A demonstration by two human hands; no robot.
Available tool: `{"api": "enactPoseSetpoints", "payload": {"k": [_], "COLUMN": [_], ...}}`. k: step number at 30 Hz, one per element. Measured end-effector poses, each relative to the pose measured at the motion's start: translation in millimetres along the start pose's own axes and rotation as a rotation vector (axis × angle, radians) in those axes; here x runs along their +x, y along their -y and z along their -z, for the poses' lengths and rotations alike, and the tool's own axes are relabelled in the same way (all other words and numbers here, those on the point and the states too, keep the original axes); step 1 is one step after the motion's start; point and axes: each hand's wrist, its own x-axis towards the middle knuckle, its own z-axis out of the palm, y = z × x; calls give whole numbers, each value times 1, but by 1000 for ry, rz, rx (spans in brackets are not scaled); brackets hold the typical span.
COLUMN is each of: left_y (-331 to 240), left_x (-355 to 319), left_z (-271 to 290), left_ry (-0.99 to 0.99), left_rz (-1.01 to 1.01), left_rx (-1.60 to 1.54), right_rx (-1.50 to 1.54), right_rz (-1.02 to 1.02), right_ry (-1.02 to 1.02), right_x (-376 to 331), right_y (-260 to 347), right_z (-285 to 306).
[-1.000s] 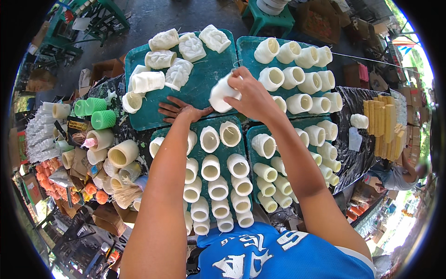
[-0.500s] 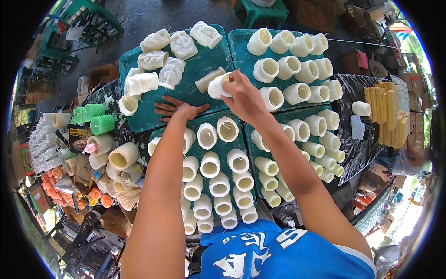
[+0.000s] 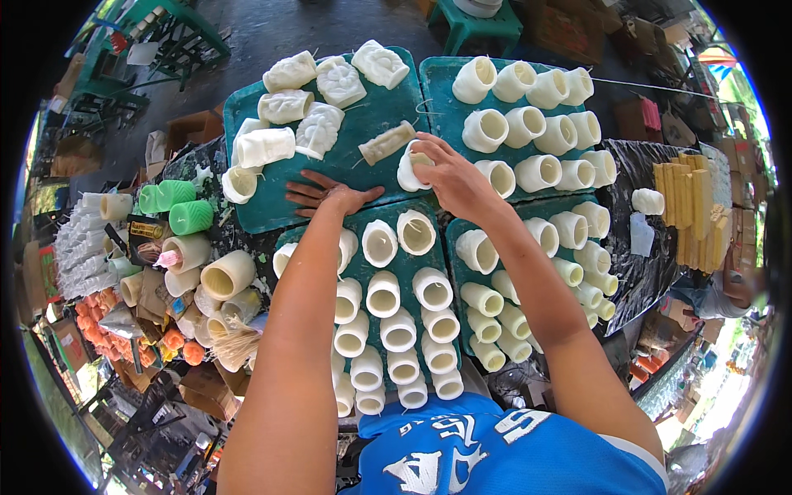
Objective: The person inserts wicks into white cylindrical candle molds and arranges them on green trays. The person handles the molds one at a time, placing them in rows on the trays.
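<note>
My right hand (image 3: 452, 175) is closed around a white hollow wax cup (image 3: 410, 170), low over the near right corner of the upper-left green tray (image 3: 363, 177). Its fingers cover part of the cup's side and rim. Just beyond lies a beige, carved-looking cylinder (image 3: 387, 143) on its side. My left hand (image 3: 337, 196) rests with spread fingers on the same tray near its front edge, holding nothing. Several white pieces with raised relief, such as a blocky one (image 3: 320, 130), lie at the tray's far left.
Upright hollow wax cups fill the upper-right tray (image 3: 454, 74), the near tray (image 3: 371, 330) and the near-right tray. To the left are green candles (image 3: 191, 217) and a wide cream tube (image 3: 228, 275). Yellow slabs (image 3: 685, 206) are stacked on the right.
The wax cup has shifted slightly right and nearer in my right hand, leaving more of the beige cylinder uncovered. My left hand stays flat on the tray. The whole view has shifted slightly.
</note>
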Motion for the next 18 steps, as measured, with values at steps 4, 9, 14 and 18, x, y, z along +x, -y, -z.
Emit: {"api": "enactPoseSetpoints", "payload": {"k": [4, 9, 14, 18], "left_y": [11, 9, 7, 8], "left_x": [54, 58, 52, 51], "left_z": [-15, -14, -8, -7], "left_ry": [87, 115, 151, 162], "left_rz": [-102, -41, 12, 65], "left_rx": [90, 109, 96, 85], "right_rx": [93, 307, -54, -101], "right_rz": [61, -34, -323, -592], "right_ry": [14, 144, -56, 152], "right_x": [11, 26, 43, 41], "right_y": [-7, -7, 22, 42], "right_z": [-1, 25, 22, 7]}}
